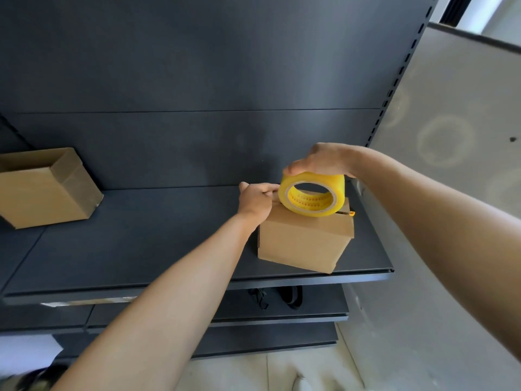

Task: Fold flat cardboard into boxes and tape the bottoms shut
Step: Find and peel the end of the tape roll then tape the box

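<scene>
While looking forward and down at metal shelving, takes in first the dark grey back panel (197,66), filling most of the view, with a slotted upright (391,88) along its right side. Meets a pale wall (451,108) to the right of that. Comes next to the dark shelf (155,235), broad across the middle, with lower shelves (225,306) beneath carrying some dark straps (290,297), too dim to make out. Finds at the shelf's left end an open cardboard box (42,193), tilted, its inside in view, well apart from the work. Finds toward the right end, near the front lip, the closed cardboard box (301,241), flaps up, a dark slit between them showing right of the roll. Carries on its top a yellow tape roll (324,180), on edge and leaning, hollow core toward the camera. Grips the roll from above with the right hand (321,160): thumb curled on the near left of the rim, fingers wrapped over the far side. Has the left hand (253,200) in from the lower left, fingers curled, thumb and forefinger pinched together right against the roll's left rim, over the box's far left top edge; cannot tell whether a tape end lies between them. Shows, last, a small yellow-and-black object (351,213) just past the box's top right corner, mostly hidden
</scene>
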Available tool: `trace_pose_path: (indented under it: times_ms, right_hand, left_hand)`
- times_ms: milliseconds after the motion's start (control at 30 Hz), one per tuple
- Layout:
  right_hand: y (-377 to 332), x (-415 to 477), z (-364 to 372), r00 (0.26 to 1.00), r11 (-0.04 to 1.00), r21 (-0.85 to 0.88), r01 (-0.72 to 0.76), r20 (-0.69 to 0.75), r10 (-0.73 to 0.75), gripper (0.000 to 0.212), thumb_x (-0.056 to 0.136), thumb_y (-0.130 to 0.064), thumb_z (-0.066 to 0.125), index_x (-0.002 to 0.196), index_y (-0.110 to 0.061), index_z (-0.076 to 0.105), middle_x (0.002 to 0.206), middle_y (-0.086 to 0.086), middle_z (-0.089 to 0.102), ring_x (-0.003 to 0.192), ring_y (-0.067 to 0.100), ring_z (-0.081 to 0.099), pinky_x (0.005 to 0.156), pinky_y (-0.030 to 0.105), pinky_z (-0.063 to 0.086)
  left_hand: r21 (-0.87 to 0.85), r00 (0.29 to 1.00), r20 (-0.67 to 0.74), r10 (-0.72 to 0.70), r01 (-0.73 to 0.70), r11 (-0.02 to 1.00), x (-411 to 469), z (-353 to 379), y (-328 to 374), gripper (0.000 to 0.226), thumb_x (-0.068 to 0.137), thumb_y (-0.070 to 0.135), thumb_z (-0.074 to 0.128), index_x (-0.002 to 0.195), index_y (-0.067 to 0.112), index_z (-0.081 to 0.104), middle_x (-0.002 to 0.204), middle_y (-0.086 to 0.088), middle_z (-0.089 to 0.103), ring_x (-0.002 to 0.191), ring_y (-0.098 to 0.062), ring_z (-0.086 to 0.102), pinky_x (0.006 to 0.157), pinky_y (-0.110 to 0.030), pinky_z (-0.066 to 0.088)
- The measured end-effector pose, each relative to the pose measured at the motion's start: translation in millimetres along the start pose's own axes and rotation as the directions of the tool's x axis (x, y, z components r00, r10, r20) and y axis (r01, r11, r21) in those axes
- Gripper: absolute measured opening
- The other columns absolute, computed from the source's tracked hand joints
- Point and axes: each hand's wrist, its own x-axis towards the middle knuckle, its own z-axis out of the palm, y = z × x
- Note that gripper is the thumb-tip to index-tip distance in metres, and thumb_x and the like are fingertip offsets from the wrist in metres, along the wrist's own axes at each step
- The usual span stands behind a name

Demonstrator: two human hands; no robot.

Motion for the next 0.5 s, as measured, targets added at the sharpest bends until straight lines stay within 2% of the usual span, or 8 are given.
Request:
trace_pose_path:
  times_ms: [100, 167, 233, 333, 400, 500]
  right_hand:
    - [10, -4, -5, 1.0, 0.99, -0.136, -0.024, -0.008, 0.023, 0.058, 0.06, -0.08, 0.058, 0.07, -0.023, 0.055, 0.073, -0.001, 0.057, 0.066, 0.016, 0.055, 0.057, 0.029, 0.039]
    - [22, -9, -9, 0.997, 0.976, -0.202, -0.08, -0.006, 0.08, 0.066, 0.053, -0.087, 0.056, 0.072, -0.023, 0.053, 0.077, -0.003, 0.057, 0.069, 0.016, 0.055, 0.066, 0.033, 0.046]
    - [36, -14, -13, 0.995, 0.971, -0.221, -0.096, -0.003, 0.098, 0.071, 0.05, -0.093, 0.048, 0.071, -0.025, 0.052, 0.076, -0.004, 0.055, 0.068, 0.015, 0.053, 0.065, 0.032, 0.044]
    - [50, -17, -19, 0.995, 0.983, -0.154, -0.099, -0.006, 0.099, 0.064, 0.057, -0.088, 0.043, 0.072, -0.027, 0.055, 0.077, -0.001, 0.057, 0.068, 0.016, 0.055, 0.058, 0.029, 0.037]
    - [52, -17, -20, 0.997, 0.982, -0.167, -0.082, 0.001, 0.083, 0.058, 0.059, -0.081, 0.05, 0.075, -0.026, 0.057, 0.079, 0.001, 0.06, 0.07, 0.017, 0.057, 0.06, 0.029, 0.04]
    - [55, -17, -21, 0.995, 0.967, -0.234, -0.099, -0.001, 0.102, 0.057, 0.056, -0.08, 0.058, 0.069, -0.024, 0.057, 0.075, 0.0, 0.058, 0.069, 0.02, 0.058, 0.068, 0.032, 0.048]
  left_hand:
    - [0.042, 0.999, -0.022, 0.033, -0.032, 0.999, -2, 1, -1, 0.043, 0.098, 0.006, 0.034, 0.113, 0.023, 0.07, 0.108, -0.002, 0.033, 0.101, -0.018, 0.047, 0.095, -0.02, 0.033]
    - [0.056, 0.999, -0.023, 0.044, -0.043, 0.997, -2, 2, 0, 0.04, 0.1, 0.009, 0.036, 0.113, 0.024, 0.07, 0.111, -0.001, 0.033, 0.1, -0.016, 0.045, 0.093, -0.017, 0.031]
    - [0.062, 0.998, -0.02, 0.058, -0.056, 0.996, -2, 6, 2, 0.037, 0.101, 0.01, 0.037, 0.114, 0.023, 0.07, 0.113, -0.001, 0.034, 0.101, -0.015, 0.044, 0.092, -0.016, 0.031]
    - [0.072, 0.998, -0.024, 0.058, -0.056, 0.996, -2, 9, 3, 0.037, 0.1, 0.011, 0.038, 0.112, 0.025, 0.07, 0.113, 0.0, 0.034, 0.095, -0.016, 0.048, 0.083, -0.02, 0.041]
    - [0.07, 0.998, -0.037, 0.046, -0.044, 0.997, -3, 8, 4, 0.038, 0.1, 0.011, 0.038, 0.111, 0.027, 0.07, 0.113, 0.0, 0.035, 0.092, -0.016, 0.05, 0.072, -0.018, 0.043]
    - [0.075, 0.998, -0.054, 0.032, -0.028, 0.997, -4, 8, 7, 0.038, 0.1, 0.011, 0.038, 0.111, 0.027, 0.07, 0.115, 0.0, 0.035, 0.089, -0.015, 0.051, 0.064, -0.013, 0.04]
